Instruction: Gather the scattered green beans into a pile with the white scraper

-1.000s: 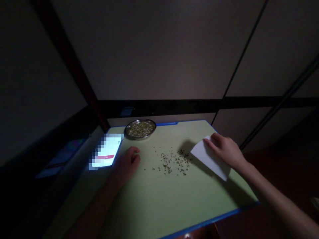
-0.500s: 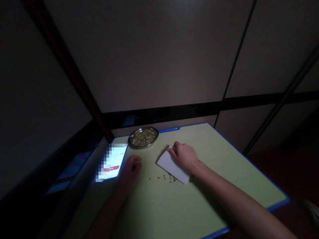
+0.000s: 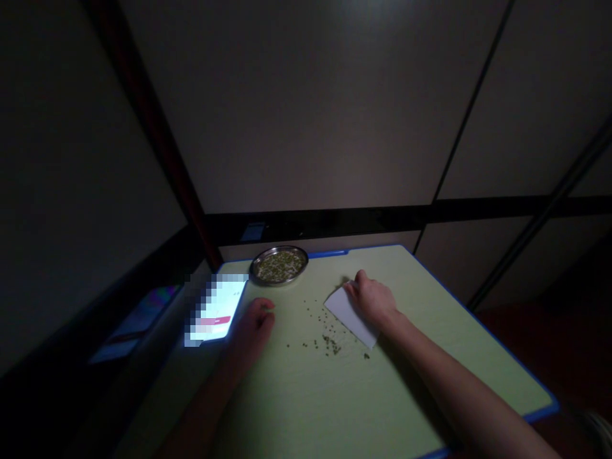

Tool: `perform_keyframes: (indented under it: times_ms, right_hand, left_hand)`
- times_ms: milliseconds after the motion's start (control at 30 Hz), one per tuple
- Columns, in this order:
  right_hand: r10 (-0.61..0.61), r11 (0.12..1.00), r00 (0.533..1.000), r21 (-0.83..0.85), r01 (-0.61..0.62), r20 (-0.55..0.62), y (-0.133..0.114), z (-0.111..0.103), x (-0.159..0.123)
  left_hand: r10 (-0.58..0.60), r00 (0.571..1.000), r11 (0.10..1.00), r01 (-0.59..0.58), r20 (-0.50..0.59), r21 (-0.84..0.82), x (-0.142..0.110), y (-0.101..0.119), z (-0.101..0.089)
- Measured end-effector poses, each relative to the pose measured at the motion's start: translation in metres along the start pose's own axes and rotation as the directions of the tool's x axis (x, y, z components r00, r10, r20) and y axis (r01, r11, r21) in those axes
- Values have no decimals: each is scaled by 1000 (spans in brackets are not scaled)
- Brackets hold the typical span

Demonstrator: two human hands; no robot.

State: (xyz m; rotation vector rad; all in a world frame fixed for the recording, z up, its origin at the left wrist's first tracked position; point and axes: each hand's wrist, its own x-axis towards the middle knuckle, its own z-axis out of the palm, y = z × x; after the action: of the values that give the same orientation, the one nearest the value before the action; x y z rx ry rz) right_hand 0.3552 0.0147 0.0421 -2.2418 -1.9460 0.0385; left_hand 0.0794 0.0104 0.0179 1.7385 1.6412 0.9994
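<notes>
My right hand (image 3: 375,301) is closed on the upper edge of a stiff white card (image 3: 350,313), which tilts over the table at the middle right. Small greenish beans (image 3: 329,345) lie scattered on the tabletop to the left of the card and just below it. My left hand (image 3: 253,322) rests on the table, loosely curled, with a gap between thumb and fingers and nothing held. A round steel plate (image 3: 254,278), its bottom covered with green beans and white bits, sits at the back beyond my left hand.
Beside my left hand lies a lit tablet or phone (image 3: 224,307), partly pixelated. The pale green table (image 3: 287,408) has a blue edge and stands close to a wall of panels (image 3: 310,127) with a black band. A blue strip (image 3: 327,254) runs along the table's back edge.
My right hand has moved the white card to the right, showing more scattered beans on the tabletop. The left hand keeps its place. The camera view has shifted slightly.
</notes>
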Motion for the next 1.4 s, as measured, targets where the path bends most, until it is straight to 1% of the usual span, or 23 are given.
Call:
perform_keyframes:
  times_ms: [133,267,433,600,700,800,967,1067,1233,1400]
  right_hand:
    - [42,999,999,15,-42,-5,12,4,4]
    - [64,998,998,30,-63,-19,28,6,9]
    - [109,994,993,7,-109,-33,45,8,14]
    - [172,985,984,37,-171,-49,64,3,21]
    - [228,971,971,90,-221,-66,71,-2,23]
    - [229,969,971,108,-221,-68,66,-3,20]
    - [111,991,992,88,-105,-60,36,1,11]
    - [73,996,996,47,-70,-55,25,3,7]
    - [68,998,995,21,-66,-67,21,2,4]
    - [61,998,998,27,-61,-10,17,0,2]
  left_hand:
    - [5,1000,1000,-5,1,-7,0,1,0]
    - [14,1000,999,-14,-2,-30,1,-2,0]
    - [27,1000,999,-28,-12,-28,2,-7,2]
    - [15,1000,1000,-15,-5,-26,2,-6,1]
    - [24,999,999,-25,-38,-31,4,-7,1]
    - [30,998,999,-32,-59,-28,5,-8,-1]
    - [43,998,999,-43,-43,1,5,-11,-3]
    - [41,999,999,-40,-34,19,5,-13,-3]
    - [40,998,999,-38,-40,38,6,-13,-3]
    - [34,999,999,-33,-35,37,4,-8,-4]
